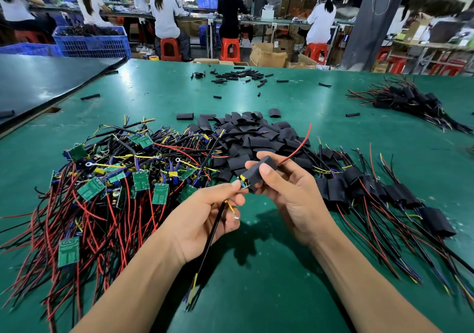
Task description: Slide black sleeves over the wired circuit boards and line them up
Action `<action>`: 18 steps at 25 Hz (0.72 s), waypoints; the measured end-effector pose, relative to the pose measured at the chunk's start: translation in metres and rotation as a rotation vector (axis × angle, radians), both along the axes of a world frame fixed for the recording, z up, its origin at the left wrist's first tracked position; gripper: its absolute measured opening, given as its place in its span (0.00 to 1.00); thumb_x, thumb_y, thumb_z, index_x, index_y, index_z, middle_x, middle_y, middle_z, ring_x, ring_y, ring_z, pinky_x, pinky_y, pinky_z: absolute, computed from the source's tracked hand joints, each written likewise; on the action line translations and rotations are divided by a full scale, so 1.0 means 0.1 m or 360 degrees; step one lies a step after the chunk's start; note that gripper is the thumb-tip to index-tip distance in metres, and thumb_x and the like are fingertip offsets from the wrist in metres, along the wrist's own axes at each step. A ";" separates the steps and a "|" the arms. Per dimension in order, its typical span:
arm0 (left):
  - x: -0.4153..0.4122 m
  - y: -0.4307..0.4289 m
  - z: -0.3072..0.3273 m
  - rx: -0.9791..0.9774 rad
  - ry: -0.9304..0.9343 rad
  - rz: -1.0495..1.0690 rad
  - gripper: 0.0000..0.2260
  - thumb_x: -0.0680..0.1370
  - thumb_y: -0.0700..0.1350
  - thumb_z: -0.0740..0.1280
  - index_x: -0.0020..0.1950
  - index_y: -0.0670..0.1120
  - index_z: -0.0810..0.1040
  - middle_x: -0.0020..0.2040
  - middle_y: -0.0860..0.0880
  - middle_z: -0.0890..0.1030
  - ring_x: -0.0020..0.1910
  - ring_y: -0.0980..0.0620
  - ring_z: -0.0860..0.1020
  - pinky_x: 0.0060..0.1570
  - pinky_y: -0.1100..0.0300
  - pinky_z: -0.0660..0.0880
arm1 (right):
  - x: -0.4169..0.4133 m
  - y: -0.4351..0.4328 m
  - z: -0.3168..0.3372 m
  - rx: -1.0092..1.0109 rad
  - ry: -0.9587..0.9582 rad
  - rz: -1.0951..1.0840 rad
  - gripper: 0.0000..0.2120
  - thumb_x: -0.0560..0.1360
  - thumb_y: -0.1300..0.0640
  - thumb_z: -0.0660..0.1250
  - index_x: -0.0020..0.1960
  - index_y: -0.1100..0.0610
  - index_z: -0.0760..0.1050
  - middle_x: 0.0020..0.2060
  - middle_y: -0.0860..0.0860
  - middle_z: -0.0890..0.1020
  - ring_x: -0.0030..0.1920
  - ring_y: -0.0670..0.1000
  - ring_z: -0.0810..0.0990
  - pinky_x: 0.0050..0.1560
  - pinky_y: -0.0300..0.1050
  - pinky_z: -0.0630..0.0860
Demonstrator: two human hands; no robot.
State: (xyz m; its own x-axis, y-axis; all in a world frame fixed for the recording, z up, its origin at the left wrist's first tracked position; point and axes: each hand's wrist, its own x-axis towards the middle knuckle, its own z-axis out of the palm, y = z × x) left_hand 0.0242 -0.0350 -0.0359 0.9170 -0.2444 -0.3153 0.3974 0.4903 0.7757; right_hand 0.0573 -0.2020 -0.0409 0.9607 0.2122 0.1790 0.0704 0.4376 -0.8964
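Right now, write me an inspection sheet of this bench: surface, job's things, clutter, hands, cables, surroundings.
Surface: green mat; dark panel at left.
Job's things: black sleeve partly over a circuit board, board end showing; bare boards heaped left; loose sleeves centre; sleeved units rowed right.
Clutter: tubing offcuts far side; sleeved bundle far right.
Hands: left hand pinches the board end; right hand grips the sleeve.
Cables: red wire exits the sleeve's far end; black lead runs through left hand.
Surroundings: workers on red stools, blue crate, cardboard boxes.

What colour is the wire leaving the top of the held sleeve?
Red: the thin wire above the black sleeve, head view.
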 end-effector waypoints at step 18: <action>-0.05 -0.08 -0.03 0.0798 -0.0423 0.0222 0.08 0.80 0.42 0.68 0.42 0.42 0.81 0.35 0.45 0.83 0.23 0.52 0.73 0.27 0.62 0.67 | -0.02 0.03 -0.04 -0.0638 -0.0010 -0.0108 0.11 0.80 0.54 0.68 0.61 0.49 0.79 0.52 0.60 0.86 0.51 0.61 0.83 0.66 0.59 0.75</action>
State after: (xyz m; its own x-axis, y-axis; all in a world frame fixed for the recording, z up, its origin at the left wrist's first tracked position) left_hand 0.0189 -0.0429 -0.0392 0.9932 0.0041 -0.1159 0.1154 0.0711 0.9908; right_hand 0.0555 -0.1995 -0.0451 0.9740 0.2026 0.1013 0.0934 0.0480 -0.9945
